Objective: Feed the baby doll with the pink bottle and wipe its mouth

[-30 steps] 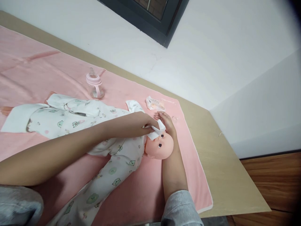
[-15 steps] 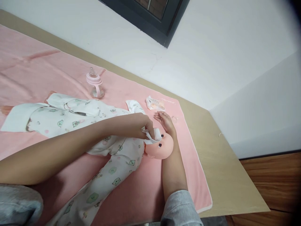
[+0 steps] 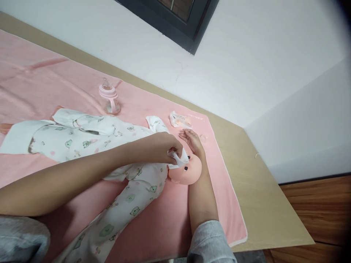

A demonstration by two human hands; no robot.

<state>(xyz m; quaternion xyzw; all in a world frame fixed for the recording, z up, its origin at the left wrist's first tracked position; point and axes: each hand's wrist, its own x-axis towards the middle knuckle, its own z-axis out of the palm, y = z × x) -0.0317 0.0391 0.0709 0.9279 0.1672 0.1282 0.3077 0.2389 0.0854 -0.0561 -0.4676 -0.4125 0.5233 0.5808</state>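
Note:
A baby doll [image 3: 189, 175] lies on its back in white pyjamas [image 3: 134, 199] printed with green bears, its head toward the right. My left hand [image 3: 167, 148] is closed on a white wipe [image 3: 181, 160] and presses it against the doll's lower face. The wipe hides the mouth and nose and touches the edge of one eye. Beyond the doll's head rests my right hand [image 3: 193, 140], fingers extended and slightly curled, with nothing in it. My right forearm runs along the crown of the head.
A pink baby bottle [image 3: 109, 98] stands behind the doll's body. Near my right fingertips lie a clear plastic packet [image 3: 179, 119] and a small transparent item [image 3: 203, 138]. Everything is on a pink blanket [image 3: 175, 219] over a wooden table [image 3: 260, 204] against a white wall.
My left hand has turned slightly at the doll's face, and the wipe now partly covers the farther eye. My right hand has stayed in place.

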